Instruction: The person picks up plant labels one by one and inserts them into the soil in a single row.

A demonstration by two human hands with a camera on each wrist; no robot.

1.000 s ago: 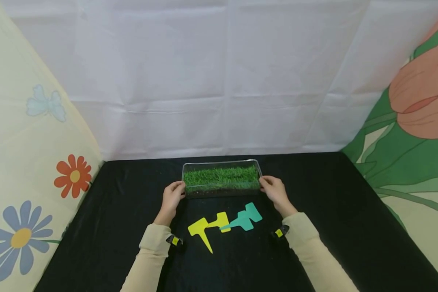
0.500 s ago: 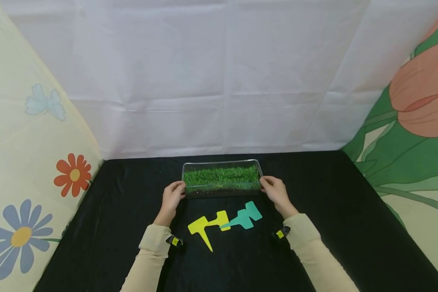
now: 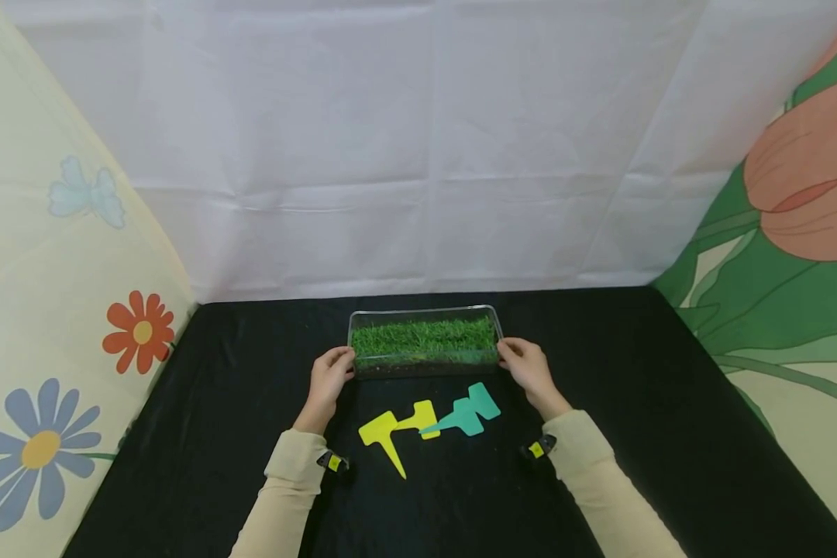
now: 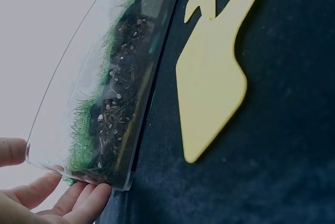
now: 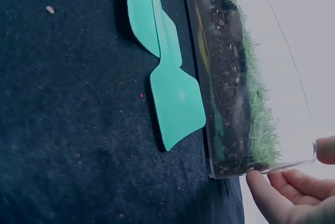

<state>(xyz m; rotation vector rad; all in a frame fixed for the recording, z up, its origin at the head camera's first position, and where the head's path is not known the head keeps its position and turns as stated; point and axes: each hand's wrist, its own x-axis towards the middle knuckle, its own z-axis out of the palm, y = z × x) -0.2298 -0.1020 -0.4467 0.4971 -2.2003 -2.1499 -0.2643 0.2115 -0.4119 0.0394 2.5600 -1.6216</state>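
Observation:
A clear plastic box holds green grass over dark soil, seen through its wall. My left hand grips the box's left end, thumb at the rim and fingers against the end wall. At the opposite end, my right hand holds it the same way. In front of the box lie two yellow T-shaped plant labels, one nearer and one farther. Two turquoise plant labels, one overlapping the other, lie to their right. One turquoise stem crosses the farther yellow label.
Black cloth covers the table. A white sheet hangs behind it. Flower-patterned cloths stand on the left and right. A small pale crumb lies on the black cloth.

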